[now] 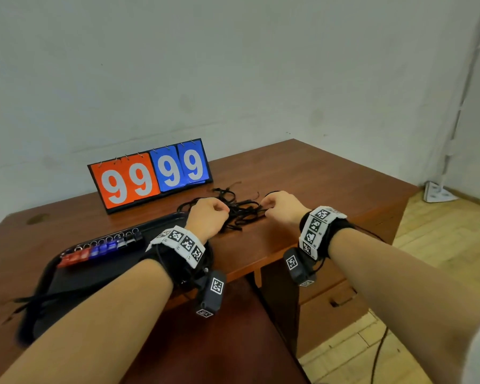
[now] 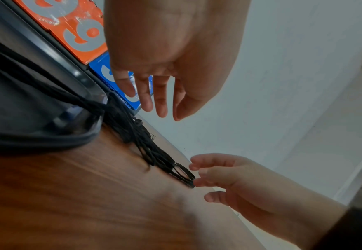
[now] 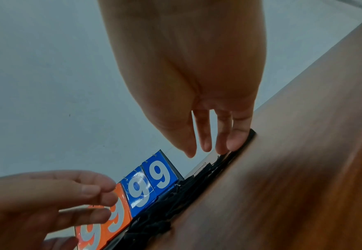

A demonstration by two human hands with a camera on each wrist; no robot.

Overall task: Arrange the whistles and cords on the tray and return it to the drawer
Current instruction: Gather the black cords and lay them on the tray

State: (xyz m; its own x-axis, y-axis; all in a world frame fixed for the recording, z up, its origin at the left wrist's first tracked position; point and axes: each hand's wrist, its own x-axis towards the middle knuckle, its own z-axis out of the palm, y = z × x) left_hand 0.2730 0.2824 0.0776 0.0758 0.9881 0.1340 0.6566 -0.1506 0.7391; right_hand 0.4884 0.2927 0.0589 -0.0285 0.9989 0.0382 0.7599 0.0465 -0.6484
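A tangle of black cords (image 1: 240, 210) lies on the wooden desk (image 1: 316, 176), between my two hands. My left hand (image 1: 218, 212) hovers at its left end, and in the left wrist view its fingers (image 2: 154, 98) hang relaxed and hold nothing. My right hand (image 1: 269, 207) is at the right end, its fingertips (image 3: 238, 140) resting on a cord loop (image 2: 184, 172). The black tray (image 1: 75, 281) sits at the left and carries a row of red, blue and black whistles (image 1: 100, 249). Some cords (image 1: 39, 299) trail over the tray's near corner.
An orange and blue flip scoreboard (image 1: 150, 176) reading 99 99 stands behind the cords, near the wall. Drawer fronts (image 1: 333, 303) show under the desk's right side. A dark brown seat (image 1: 219, 342) sits below the front edge. Bare wood lies right of my right hand.
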